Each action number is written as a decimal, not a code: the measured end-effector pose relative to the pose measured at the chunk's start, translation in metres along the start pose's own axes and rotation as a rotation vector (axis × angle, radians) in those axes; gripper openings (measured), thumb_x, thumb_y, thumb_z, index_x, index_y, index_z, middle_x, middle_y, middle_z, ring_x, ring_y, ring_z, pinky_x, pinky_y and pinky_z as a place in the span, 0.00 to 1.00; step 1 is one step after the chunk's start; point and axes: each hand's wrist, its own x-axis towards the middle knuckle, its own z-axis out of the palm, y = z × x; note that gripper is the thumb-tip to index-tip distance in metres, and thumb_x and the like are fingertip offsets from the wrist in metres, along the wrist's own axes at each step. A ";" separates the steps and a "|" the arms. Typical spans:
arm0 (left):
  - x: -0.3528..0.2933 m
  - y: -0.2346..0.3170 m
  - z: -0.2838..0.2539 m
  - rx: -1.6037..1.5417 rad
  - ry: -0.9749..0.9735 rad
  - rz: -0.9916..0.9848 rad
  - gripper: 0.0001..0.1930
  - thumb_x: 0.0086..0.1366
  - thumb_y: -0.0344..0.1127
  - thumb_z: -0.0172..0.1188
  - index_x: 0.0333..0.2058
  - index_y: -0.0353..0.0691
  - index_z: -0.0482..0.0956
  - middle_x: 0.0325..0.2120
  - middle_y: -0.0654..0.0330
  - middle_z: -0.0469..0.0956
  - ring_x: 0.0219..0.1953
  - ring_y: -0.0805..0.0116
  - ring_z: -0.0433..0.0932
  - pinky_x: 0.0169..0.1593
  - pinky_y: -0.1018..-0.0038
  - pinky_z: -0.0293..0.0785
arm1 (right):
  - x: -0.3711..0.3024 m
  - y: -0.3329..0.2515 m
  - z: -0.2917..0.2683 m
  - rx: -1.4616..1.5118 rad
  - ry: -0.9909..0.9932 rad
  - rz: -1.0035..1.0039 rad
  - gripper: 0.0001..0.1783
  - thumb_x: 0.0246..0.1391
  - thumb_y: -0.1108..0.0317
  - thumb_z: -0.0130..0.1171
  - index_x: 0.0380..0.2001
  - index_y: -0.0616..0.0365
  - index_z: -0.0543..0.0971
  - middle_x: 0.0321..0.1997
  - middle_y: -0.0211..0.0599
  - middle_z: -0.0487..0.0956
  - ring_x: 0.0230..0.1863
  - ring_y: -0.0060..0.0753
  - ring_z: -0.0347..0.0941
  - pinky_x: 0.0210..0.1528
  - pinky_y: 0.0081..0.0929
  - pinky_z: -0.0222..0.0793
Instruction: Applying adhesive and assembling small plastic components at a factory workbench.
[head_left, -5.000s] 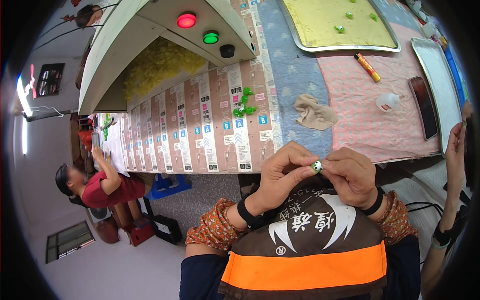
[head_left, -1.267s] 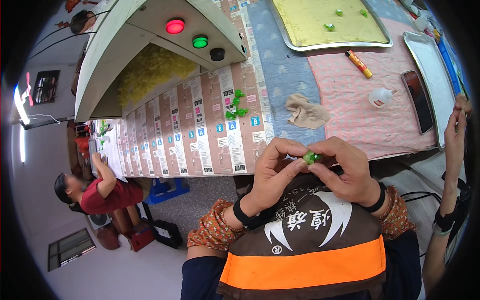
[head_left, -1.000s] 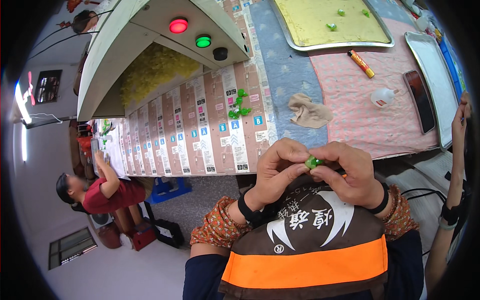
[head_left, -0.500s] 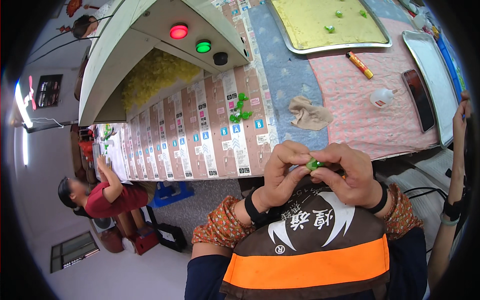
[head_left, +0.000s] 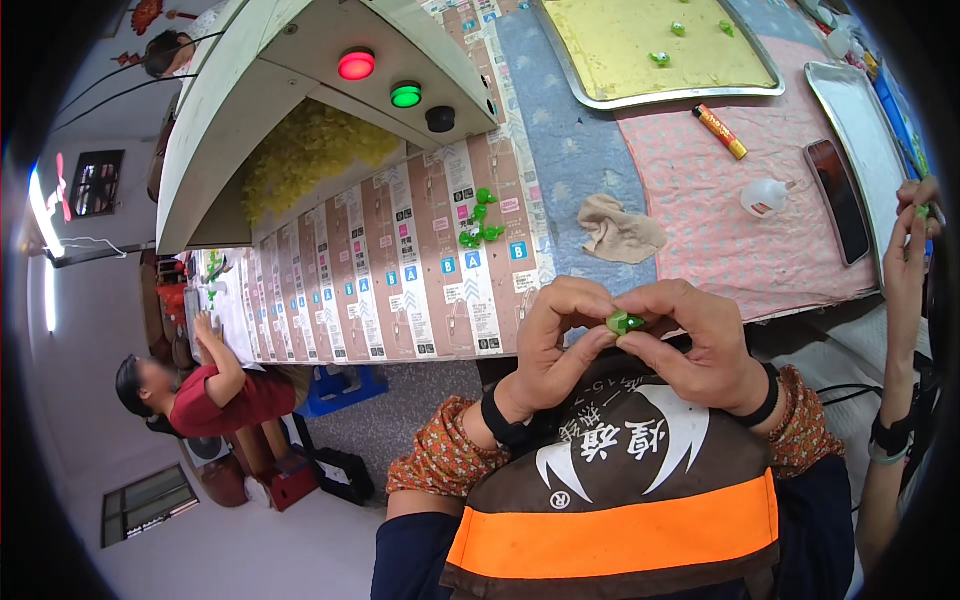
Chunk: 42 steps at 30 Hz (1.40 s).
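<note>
A small glossy green piece (head_left: 624,322) with a pale facet is pinched between the fingertips of both hands, above my apron at the table's front edge. My left hand (head_left: 560,335) grips its left side with thumb and forefinger. From the other side, the thumb and fingers of my right hand (head_left: 697,340) close on it. Fingertips cover part of the piece, and its exact kind cannot be made out. Several similar green pieces (head_left: 481,218) lie on the patterned table cover, beyond my left hand. A crumpled beige cloth (head_left: 617,229) rests just beyond my hands.
A machine housing (head_left: 215,150) with coloured lights stands at far left. Far right are a yellow-lined tray (head_left: 655,92), glue tube (head_left: 720,131), small bottle (head_left: 765,197), phone (head_left: 838,200) and metal tray (head_left: 880,160). Other people's arms (head_left: 900,330) show at right and left.
The green piece has turned slightly and moved a little left and up between my fingertips. At the right edge, another person's hand has shifted, with something small and green at its fingers.
</note>
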 end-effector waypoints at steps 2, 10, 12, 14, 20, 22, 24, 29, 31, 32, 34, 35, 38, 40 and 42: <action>0.000 0.000 0.000 -0.030 0.001 -0.044 0.13 0.65 0.22 0.58 0.47 0.35 0.69 0.45 0.54 0.71 0.45 0.70 0.75 0.50 0.74 0.74 | 0.001 -0.001 0.000 -0.007 0.001 0.004 0.15 0.52 0.78 0.65 0.44 0.67 0.77 0.37 0.41 0.81 0.34 0.28 0.82 0.34 0.21 0.77; -0.004 -0.006 0.002 -0.069 0.031 -0.053 0.11 0.66 0.23 0.58 0.46 0.34 0.70 0.44 0.54 0.71 0.45 0.70 0.75 0.51 0.74 0.74 | -0.004 0.001 0.006 0.006 0.032 -0.002 0.14 0.51 0.82 0.63 0.43 0.67 0.77 0.36 0.42 0.81 0.33 0.30 0.82 0.33 0.21 0.76; -0.005 -0.006 0.004 -0.065 0.039 -0.042 0.11 0.66 0.23 0.58 0.46 0.34 0.70 0.44 0.54 0.71 0.45 0.70 0.75 0.51 0.74 0.74 | -0.004 0.002 0.007 0.000 0.044 -0.011 0.14 0.50 0.82 0.63 0.42 0.68 0.77 0.36 0.43 0.81 0.33 0.31 0.82 0.33 0.22 0.76; -0.008 -0.007 0.005 -0.054 0.063 -0.042 0.11 0.66 0.22 0.57 0.46 0.34 0.70 0.44 0.54 0.71 0.45 0.70 0.75 0.50 0.74 0.74 | -0.005 0.004 0.009 0.005 0.047 -0.022 0.14 0.50 0.82 0.63 0.42 0.69 0.77 0.35 0.42 0.80 0.33 0.30 0.82 0.32 0.21 0.76; -0.006 -0.004 0.007 -0.072 0.071 -0.023 0.11 0.67 0.24 0.57 0.47 0.34 0.70 0.44 0.54 0.70 0.45 0.70 0.75 0.51 0.75 0.73 | -0.003 -0.001 0.009 0.028 0.057 -0.025 0.15 0.50 0.82 0.64 0.42 0.68 0.77 0.35 0.40 0.80 0.31 0.27 0.82 0.31 0.19 0.76; -0.005 -0.002 0.008 -0.069 0.060 -0.021 0.11 0.67 0.24 0.57 0.47 0.34 0.70 0.44 0.54 0.70 0.45 0.70 0.75 0.51 0.75 0.73 | -0.003 -0.002 0.008 0.026 0.060 -0.039 0.15 0.50 0.81 0.64 0.43 0.68 0.77 0.35 0.40 0.80 0.31 0.26 0.81 0.31 0.19 0.76; -0.005 -0.003 0.009 -0.066 0.050 -0.019 0.12 0.67 0.24 0.57 0.47 0.34 0.70 0.44 0.54 0.70 0.45 0.70 0.74 0.51 0.75 0.73 | -0.003 0.001 0.007 0.044 0.058 -0.062 0.14 0.49 0.82 0.63 0.42 0.68 0.77 0.33 0.39 0.80 0.30 0.24 0.81 0.29 0.18 0.75; -0.007 -0.007 0.012 -0.119 0.094 -0.018 0.12 0.66 0.24 0.57 0.47 0.34 0.70 0.43 0.55 0.71 0.44 0.69 0.74 0.51 0.74 0.72 | -0.002 0.003 0.008 0.093 0.065 -0.047 0.13 0.48 0.83 0.62 0.40 0.68 0.78 0.30 0.37 0.80 0.28 0.21 0.80 0.28 0.16 0.75; -0.006 -0.009 0.013 -0.099 0.095 -0.011 0.11 0.66 0.23 0.58 0.47 0.34 0.71 0.43 0.55 0.72 0.44 0.69 0.74 0.51 0.74 0.71 | -0.003 0.004 0.009 0.092 0.071 -0.051 0.13 0.48 0.83 0.62 0.40 0.68 0.78 0.30 0.37 0.79 0.28 0.20 0.80 0.27 0.16 0.75; -0.006 -0.009 0.013 -0.078 0.096 -0.003 0.11 0.65 0.23 0.58 0.46 0.33 0.72 0.42 0.55 0.73 0.44 0.69 0.74 0.51 0.74 0.70 | -0.005 0.004 0.009 0.117 0.082 -0.035 0.13 0.48 0.83 0.62 0.40 0.68 0.78 0.29 0.36 0.79 0.28 0.20 0.80 0.27 0.16 0.75; -0.007 -0.008 0.015 -0.099 0.114 -0.021 0.10 0.65 0.23 0.59 0.45 0.33 0.73 0.41 0.55 0.73 0.44 0.68 0.74 0.51 0.73 0.70 | -0.006 0.005 0.010 0.146 0.088 -0.020 0.13 0.48 0.83 0.62 0.40 0.68 0.78 0.29 0.36 0.79 0.27 0.20 0.80 0.27 0.16 0.75; -0.007 -0.008 0.016 -0.121 0.130 -0.040 0.10 0.64 0.22 0.59 0.44 0.33 0.74 0.40 0.55 0.74 0.43 0.68 0.74 0.50 0.73 0.69 | -0.007 0.005 0.011 0.149 0.095 -0.016 0.13 0.48 0.83 0.62 0.39 0.68 0.78 0.29 0.36 0.79 0.27 0.20 0.79 0.27 0.15 0.75; -0.009 -0.012 0.015 -0.109 0.127 -0.004 0.10 0.64 0.22 0.60 0.44 0.33 0.74 0.40 0.55 0.75 0.43 0.67 0.74 0.50 0.73 0.70 | -0.008 0.004 0.012 0.156 0.107 -0.013 0.12 0.48 0.84 0.62 0.39 0.68 0.78 0.29 0.36 0.79 0.27 0.19 0.79 0.27 0.15 0.74; -0.009 -0.012 0.015 -0.109 0.130 -0.007 0.10 0.64 0.23 0.60 0.44 0.33 0.74 0.39 0.56 0.75 0.43 0.67 0.74 0.50 0.72 0.70 | -0.008 0.005 0.013 0.165 0.110 -0.014 0.12 0.48 0.83 0.62 0.39 0.68 0.78 0.29 0.36 0.79 0.27 0.19 0.79 0.26 0.15 0.74; -0.010 -0.013 0.016 -0.109 0.132 -0.010 0.10 0.64 0.23 0.60 0.44 0.33 0.74 0.39 0.56 0.75 0.43 0.67 0.74 0.50 0.72 0.70 | -0.009 0.007 0.013 0.170 0.115 -0.013 0.12 0.48 0.84 0.62 0.39 0.68 0.77 0.29 0.36 0.79 0.27 0.19 0.79 0.26 0.15 0.74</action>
